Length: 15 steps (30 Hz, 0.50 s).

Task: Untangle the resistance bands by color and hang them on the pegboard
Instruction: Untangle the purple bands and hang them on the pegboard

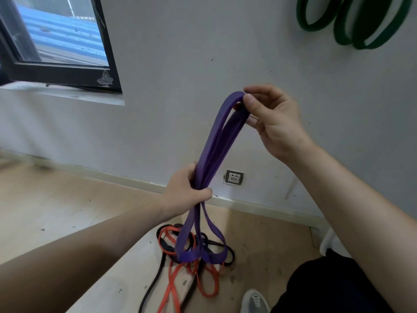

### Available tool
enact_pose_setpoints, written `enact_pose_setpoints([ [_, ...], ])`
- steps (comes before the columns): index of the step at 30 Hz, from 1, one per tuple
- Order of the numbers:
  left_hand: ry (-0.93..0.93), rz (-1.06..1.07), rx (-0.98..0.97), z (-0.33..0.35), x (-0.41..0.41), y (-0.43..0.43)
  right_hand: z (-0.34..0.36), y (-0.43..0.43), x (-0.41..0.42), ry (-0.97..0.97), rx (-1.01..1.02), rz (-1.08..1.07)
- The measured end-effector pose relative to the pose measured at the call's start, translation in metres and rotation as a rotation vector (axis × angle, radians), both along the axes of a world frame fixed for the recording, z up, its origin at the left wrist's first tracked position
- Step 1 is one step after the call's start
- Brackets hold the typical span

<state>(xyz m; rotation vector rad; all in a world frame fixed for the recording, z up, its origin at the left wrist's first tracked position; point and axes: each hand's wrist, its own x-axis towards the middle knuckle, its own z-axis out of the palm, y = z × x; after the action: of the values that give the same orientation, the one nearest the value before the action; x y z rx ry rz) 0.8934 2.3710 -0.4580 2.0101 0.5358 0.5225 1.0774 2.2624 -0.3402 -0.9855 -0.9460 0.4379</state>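
wall (203,64), grey, with a window (56,41) at upper left and an outlet (234,177) low down; no pegboard is in view. green bands (352,21), apparently two or three loops, hang at the wall's upper right. wooden floor (56,199) carries a tangle of red bands (171,281) and black bands (155,283); their number cannot be counted, since the strands overlap. purple bands (216,150), several strands gathered together, exact count unclear, run from my right hand down through my left hand, and their lower loops dangle onto or just above the floor tangle. my left hand (187,190) is closed in a fist around the purple strands at mid-length. my right hand (270,118) pinches the top bend of the purple loops between thumb and fingers. two hands, one shoe (255,301) at the lower edge.

step in hand, as i judge it: freeing purple from the pile. to do it well i would lift the top bend higher while sliding the left fist downward, feeling for any red or black strand threaded through the lower loops, and shake those clear before carrying purple toward a hanging place.
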Motion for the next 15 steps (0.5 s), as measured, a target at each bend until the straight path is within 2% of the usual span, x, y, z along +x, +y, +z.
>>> enact_pose_setpoints([
  [4,0.086,-0.007,0.084,-0.011,-0.009,0.011,-0.005,-0.006,0.020,0.089,0.003,0.003],
  [8,0.084,0.026,0.086,-0.008,-0.017,0.032,-0.018,-0.012,0.045,0.167,-0.057,-0.045],
  [11,0.043,0.077,0.068,0.001,-0.025,0.044,-0.035,-0.020,0.064,0.180,-0.198,-0.019],
  [15,-0.007,0.076,0.092,0.012,-0.032,0.051,-0.062,-0.027,0.078,0.099,-0.464,0.032],
])
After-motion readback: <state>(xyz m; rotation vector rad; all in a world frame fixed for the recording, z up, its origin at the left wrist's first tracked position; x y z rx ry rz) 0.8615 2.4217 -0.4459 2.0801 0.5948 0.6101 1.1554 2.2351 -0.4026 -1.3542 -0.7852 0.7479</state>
